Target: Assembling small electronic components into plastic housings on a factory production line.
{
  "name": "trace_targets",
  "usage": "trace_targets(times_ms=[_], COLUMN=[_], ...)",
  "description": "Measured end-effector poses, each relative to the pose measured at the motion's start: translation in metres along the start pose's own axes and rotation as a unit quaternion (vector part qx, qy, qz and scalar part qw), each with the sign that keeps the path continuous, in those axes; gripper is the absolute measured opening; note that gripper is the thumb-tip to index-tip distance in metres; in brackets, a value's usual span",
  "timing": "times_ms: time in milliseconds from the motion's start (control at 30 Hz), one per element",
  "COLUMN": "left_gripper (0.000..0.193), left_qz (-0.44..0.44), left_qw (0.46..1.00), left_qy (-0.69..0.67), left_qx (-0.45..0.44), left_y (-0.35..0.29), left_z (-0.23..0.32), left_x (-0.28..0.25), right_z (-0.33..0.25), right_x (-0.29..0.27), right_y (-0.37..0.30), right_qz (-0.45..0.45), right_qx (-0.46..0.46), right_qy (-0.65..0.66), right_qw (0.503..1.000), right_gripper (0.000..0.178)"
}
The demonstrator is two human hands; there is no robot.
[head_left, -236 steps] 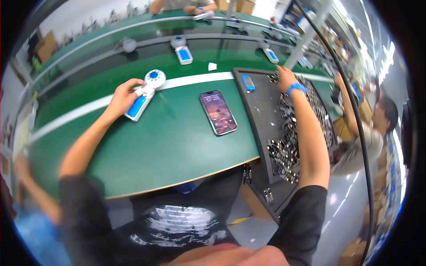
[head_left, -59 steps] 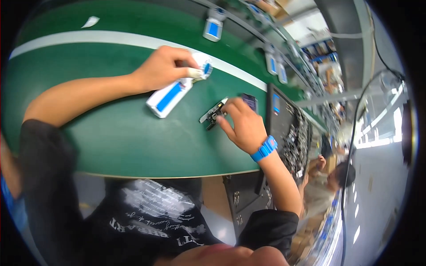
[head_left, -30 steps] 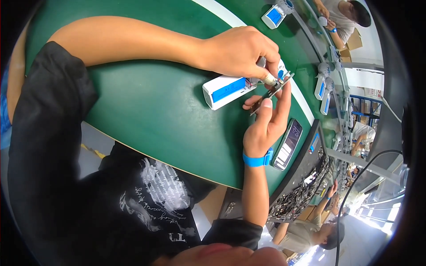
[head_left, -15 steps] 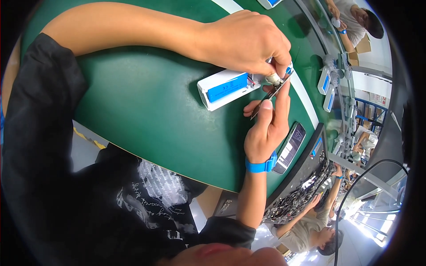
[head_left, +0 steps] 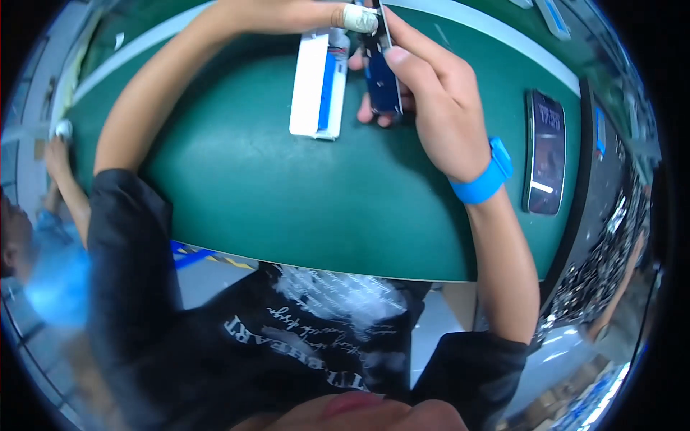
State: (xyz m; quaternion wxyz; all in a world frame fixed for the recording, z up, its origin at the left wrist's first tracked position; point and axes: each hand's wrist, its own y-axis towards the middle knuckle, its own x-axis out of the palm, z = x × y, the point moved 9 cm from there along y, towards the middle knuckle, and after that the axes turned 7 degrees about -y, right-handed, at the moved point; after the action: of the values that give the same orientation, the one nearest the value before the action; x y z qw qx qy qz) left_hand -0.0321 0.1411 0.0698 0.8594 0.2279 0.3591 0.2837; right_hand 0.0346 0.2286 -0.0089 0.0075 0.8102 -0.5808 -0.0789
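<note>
At the upper edge is my left hand (head_left: 305, 16), its thumb in a white wrap (head_left: 359, 19) and pressed to the upper end of a thin dark panel (head_left: 382, 80). The other left fingers are cut off or hidden, so what they pinch does not show. My right hand (head_left: 449, 97), with a blue strap (head_left: 485, 179) at its wrist, grips the panel between thumb and fingers and holds it nearly edge-on. Just left of the panel, apart from it, a white housing (head_left: 307, 90) lies on the green table (head_left: 309, 201). A blue block (head_left: 328, 90) sits inside the housing.
To the right lies a phone (head_left: 546, 154). Beyond it stands a black-rimmed tray (head_left: 600, 237) with many shiny small parts. A co-worker's arm (head_left: 68, 183) reaches in at the left. White-and-blue units (head_left: 552, 18) lie at the upper right.
The view has turned, so table and hands appear rotated and higher up. Both hands stay together at the panel. The housing now stands nearly lengthwise in view.
</note>
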Motion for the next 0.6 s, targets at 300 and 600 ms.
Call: trace_targets(times_ms=[300, 600], left_gripper=[0.05, 0.028], left_qz=[-0.187, 0.245], left_qw=[0.84, 0.69], left_qy=[0.426, 0.668], left_qx=[-0.278, -0.134], left_y=[0.065, 0.056], left_z=[-0.144, -0.248], left_x=[-0.048, -0.396], right_z=[0.017, 0.013], right_x=[-0.036, -0.019], right_y=[-0.001, 0.025], right_qz=[0.183, 0.162], right_qx=[-0.027, -0.08], right_qy=[0.061, -0.078], right_qw=[0.981, 0.98], right_gripper=[0.063, 0.067])
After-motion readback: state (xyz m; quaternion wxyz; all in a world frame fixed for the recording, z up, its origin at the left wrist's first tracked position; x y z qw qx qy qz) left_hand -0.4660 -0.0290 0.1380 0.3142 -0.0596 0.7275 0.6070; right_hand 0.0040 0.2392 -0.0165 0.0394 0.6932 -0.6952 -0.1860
